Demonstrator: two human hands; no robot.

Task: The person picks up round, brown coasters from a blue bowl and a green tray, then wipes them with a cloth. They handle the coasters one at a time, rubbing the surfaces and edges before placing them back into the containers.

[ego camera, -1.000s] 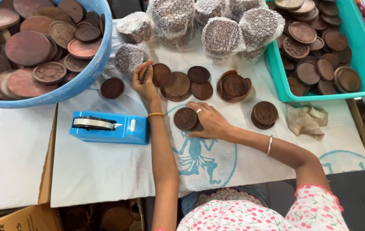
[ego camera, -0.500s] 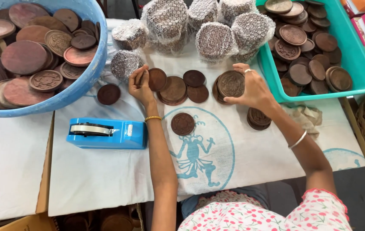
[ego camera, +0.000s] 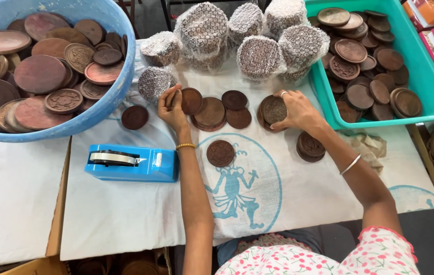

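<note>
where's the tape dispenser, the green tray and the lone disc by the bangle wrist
tape dispenser (ego camera: 133, 163), head view, blue body.
green tray (ego camera: 433, 104), head view, right wall.
lone disc (ego camera: 220, 153), head view, carved face.

Left hand (ego camera: 172, 107) sits at centre on the cloth (ego camera: 125, 219), with a round tub (ego camera: 120, 81) of discs at its 9–10 o'clock, a tape dispenser (ego camera: 130, 163) at 7 o'clock and wrapped bundles (ego camera: 227, 35) at 12–1 o'clock. Right hand (ego camera: 298, 112) lies at its 3 o'clock, resting on a disc stack (ego camera: 270, 109), loose discs (ego camera: 217, 109) between the hands, a single disc (ego camera: 220, 153) at 5 o'clock. Tray (ego camera: 430, 107) of discs is at 2 o'clock of the right hand, a second stack (ego camera: 309, 147) at its 6 o'clock.
</note>
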